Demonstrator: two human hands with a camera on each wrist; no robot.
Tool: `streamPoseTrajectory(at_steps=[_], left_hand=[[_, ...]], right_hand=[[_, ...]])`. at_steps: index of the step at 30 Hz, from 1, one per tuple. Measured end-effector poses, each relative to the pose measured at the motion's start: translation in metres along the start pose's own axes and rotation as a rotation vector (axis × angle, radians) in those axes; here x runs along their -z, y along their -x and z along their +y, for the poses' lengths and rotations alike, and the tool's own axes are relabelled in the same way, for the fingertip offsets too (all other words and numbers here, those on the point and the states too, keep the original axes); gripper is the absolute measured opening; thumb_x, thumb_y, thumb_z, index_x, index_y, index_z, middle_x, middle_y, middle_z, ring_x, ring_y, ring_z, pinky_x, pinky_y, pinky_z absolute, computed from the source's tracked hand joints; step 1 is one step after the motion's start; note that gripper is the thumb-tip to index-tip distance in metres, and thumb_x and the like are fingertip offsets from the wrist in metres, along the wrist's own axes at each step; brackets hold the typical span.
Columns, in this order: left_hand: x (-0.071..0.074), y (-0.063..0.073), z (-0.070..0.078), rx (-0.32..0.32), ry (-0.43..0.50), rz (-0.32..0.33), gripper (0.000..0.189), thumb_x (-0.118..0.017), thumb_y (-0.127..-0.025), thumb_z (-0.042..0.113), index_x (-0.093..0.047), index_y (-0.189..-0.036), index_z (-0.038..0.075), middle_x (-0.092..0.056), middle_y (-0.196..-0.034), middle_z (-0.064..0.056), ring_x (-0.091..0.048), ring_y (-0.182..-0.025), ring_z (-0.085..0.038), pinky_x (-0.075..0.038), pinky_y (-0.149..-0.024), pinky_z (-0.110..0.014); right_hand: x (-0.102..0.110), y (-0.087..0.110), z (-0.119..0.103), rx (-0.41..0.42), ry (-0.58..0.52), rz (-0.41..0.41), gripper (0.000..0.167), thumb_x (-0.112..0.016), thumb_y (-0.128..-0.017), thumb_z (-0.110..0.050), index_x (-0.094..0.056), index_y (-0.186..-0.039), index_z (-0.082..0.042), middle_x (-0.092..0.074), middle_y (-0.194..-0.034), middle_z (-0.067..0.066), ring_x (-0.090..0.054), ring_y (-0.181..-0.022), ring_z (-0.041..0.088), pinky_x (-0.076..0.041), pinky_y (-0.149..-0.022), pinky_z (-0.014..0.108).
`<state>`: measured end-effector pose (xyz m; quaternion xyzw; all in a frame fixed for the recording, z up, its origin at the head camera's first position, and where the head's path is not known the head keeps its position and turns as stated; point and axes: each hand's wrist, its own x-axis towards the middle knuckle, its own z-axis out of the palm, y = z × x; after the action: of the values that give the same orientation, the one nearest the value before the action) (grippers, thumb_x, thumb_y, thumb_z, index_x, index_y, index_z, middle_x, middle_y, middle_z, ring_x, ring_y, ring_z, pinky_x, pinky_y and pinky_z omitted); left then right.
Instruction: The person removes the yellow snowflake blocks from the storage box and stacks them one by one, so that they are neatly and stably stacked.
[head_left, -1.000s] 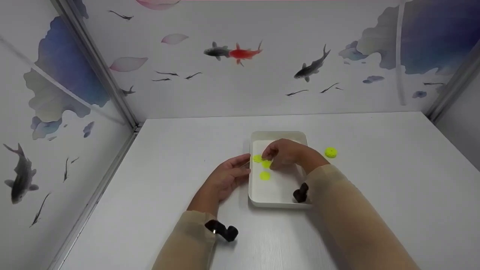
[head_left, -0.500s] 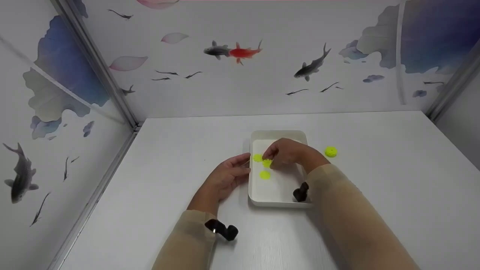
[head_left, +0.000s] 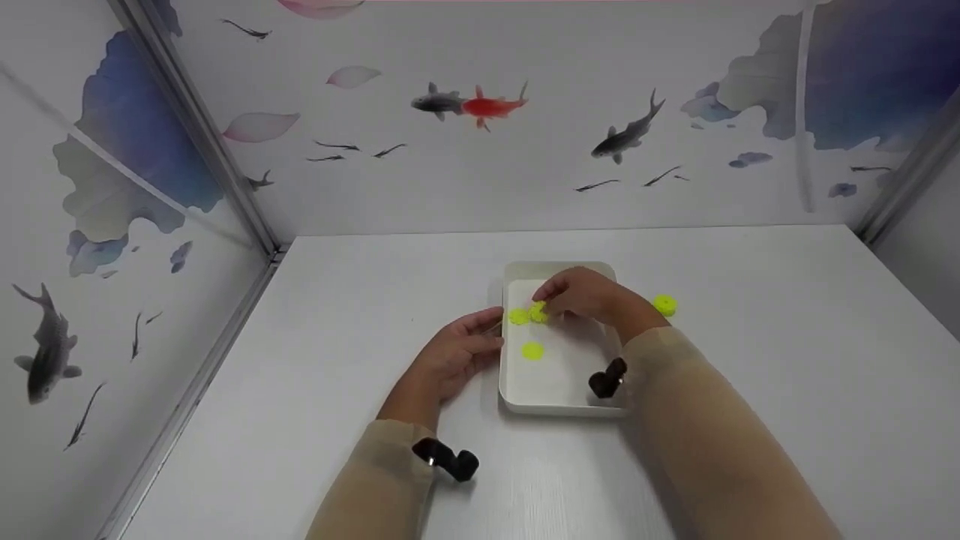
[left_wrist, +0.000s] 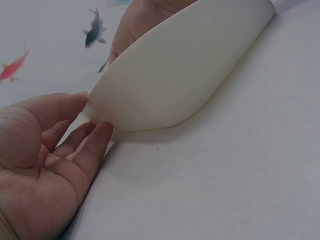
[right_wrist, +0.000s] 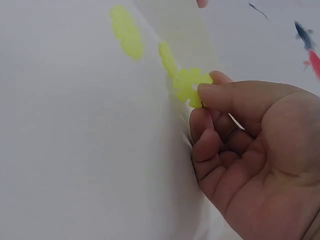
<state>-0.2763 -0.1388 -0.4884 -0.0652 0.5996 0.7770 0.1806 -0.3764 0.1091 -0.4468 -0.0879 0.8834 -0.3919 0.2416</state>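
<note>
My right hand (head_left: 581, 294) pinches a yellow notched snowflake disc (right_wrist: 190, 86) between thumb and fingertips, over the white tray (head_left: 555, 386). In the right wrist view the disc is tilted with its slotted face showing. Next to it a second yellow disc (right_wrist: 168, 60) shows close by, near the tray's wall. Another yellow disc (head_left: 532, 351) lies nearer in the tray. My left hand (head_left: 459, 352) is at the outside of the tray's left wall. Its thumb and fingertips touch the wall with fingers extended, as the left wrist view shows.
To the right of the tray, on the white table (head_left: 360, 300), sits one more round yellow piece (head_left: 665, 304), partly behind the right wrist. Each wrist wears a black camera mount (head_left: 446, 459). White panels with painted fish (head_left: 491, 107) stand behind and at the left.
My right hand has risen slightly toward the back of the tray, bringing the pinched disc with it and turning more of its face into view. My left hand stays at the wall.
</note>
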Motion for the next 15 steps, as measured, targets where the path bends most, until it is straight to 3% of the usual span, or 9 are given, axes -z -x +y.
streamPoseTrajectory(at_steps=[5, 9, 15], left_hand=[[-0.001, 0.000, -0.001, -0.016, -0.007, -0.027, 0.061, -0.073, -0.095, -0.003, -0.060, -0.152, 0.014, -0.060, -0.158, -0.006, -0.061, -0.144, -0.022, -0.054, -0.115, -0.035], [0.000, 0.001, -0.001, -0.026, 0.003, -0.039, 0.062, -0.073, -0.095, -0.004, -0.059, -0.153, 0.013, -0.059, -0.159, -0.006, -0.059, -0.147, -0.022, -0.054, -0.115, -0.035], [0.001, 0.000, -0.002, -0.030, 0.001, -0.029, 0.061, -0.074, -0.094, -0.003, -0.060, -0.152, 0.013, -0.061, -0.158, -0.005, -0.060, -0.145, -0.021, -0.053, -0.116, -0.036]], right_hand=[[0.012, 0.006, -0.004, 0.029, -0.150, 0.032, 0.023, -0.074, -0.101, -0.024, -0.076, -0.123, -0.020, -0.073, -0.124, 0.004, -0.066, -0.109, 0.023, -0.059, -0.096, 0.030], [0.021, 0.020, -0.010, 0.040, -0.208, 0.067, 0.024, -0.073, -0.102, -0.025, -0.074, -0.126, -0.018, -0.072, -0.127, 0.007, -0.068, -0.115, 0.028, -0.060, -0.101, 0.033], [0.037, 0.046, -0.004, 0.049, -0.319, 0.130, 0.027, -0.070, -0.104, -0.022, -0.071, -0.129, -0.011, -0.069, -0.131, 0.009, -0.068, -0.114, 0.026, -0.061, -0.098, 0.029]])
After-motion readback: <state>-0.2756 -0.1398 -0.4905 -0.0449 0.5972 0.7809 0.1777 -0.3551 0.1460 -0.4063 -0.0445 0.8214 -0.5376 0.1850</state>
